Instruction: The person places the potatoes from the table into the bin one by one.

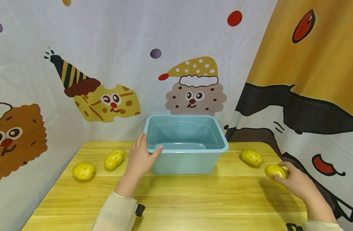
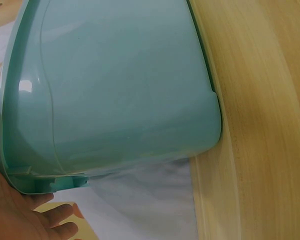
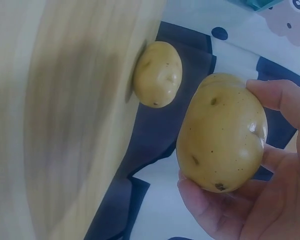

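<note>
A light blue-green plastic bin [image 1: 182, 162] stands upright at the back middle of the table. My left hand [image 1: 140, 157] holds its near left corner, thumb at the front rim and fingers along the left side. In the left wrist view, those fingers [image 2: 52, 215] lie outside, under the rim. On the right, my right hand [image 1: 297, 181] grips a yellow potato [image 1: 271, 170] between thumb and fingers, raised off the table. The right wrist view shows this potato [image 3: 222, 132] up close. Just beyond it, another potato [image 1: 251, 157] lies on the table.
Two more potatoes lie left of the bin, one nearer the table's left edge [image 1: 83, 170] and one closer to the bin [image 1: 114, 159]. The wood-grain table [image 1: 193, 199] ends at a curtain [image 1: 121, 38] printed with cartoon figures, right behind the bin.
</note>
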Motion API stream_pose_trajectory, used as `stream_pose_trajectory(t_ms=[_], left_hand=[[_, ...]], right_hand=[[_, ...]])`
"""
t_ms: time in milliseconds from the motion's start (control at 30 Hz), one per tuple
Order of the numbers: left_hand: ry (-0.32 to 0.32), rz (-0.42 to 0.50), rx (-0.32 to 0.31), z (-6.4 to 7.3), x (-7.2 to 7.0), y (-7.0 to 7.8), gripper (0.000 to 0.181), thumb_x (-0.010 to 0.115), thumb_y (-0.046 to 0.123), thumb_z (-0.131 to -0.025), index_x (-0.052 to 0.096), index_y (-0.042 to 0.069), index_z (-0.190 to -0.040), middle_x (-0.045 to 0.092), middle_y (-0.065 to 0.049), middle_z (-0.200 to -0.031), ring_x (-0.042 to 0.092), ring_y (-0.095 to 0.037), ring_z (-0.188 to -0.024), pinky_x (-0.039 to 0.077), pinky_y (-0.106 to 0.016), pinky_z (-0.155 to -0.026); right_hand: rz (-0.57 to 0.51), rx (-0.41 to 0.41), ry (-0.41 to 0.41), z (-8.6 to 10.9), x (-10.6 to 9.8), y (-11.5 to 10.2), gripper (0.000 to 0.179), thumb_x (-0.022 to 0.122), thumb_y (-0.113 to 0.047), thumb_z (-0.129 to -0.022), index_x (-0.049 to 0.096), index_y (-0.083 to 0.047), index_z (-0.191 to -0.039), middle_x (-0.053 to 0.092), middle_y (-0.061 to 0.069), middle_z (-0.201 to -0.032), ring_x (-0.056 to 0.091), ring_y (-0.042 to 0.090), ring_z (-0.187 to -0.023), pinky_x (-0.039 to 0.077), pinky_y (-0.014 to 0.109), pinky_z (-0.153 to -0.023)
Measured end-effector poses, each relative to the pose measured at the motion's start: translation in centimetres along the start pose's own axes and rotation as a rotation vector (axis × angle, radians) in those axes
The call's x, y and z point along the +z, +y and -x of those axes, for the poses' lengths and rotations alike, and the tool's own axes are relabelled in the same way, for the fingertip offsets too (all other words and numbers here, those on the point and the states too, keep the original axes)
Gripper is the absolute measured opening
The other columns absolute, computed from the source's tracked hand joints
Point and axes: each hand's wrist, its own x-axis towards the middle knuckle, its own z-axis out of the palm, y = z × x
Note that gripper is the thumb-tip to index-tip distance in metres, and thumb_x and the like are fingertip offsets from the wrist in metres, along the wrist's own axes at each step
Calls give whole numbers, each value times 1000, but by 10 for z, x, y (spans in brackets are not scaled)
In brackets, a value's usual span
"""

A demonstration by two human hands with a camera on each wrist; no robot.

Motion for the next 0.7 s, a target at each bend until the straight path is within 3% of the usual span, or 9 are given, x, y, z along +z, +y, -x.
stream_pose_trajectory(t_ms=[700], left_hand=[[-2, -6, 5, -1, 0, -1, 93, 55, 62, -94, 26, -1, -155, 17, -18, -164, 23, -43, -146, 20, -66, -114]], right_hand=[[-6, -59, 51, 9, -14, -22, 86, 68, -56, -90, 38, 8, -139, 51, 43, -123, 60, 50, -98, 51, 55, -69]])
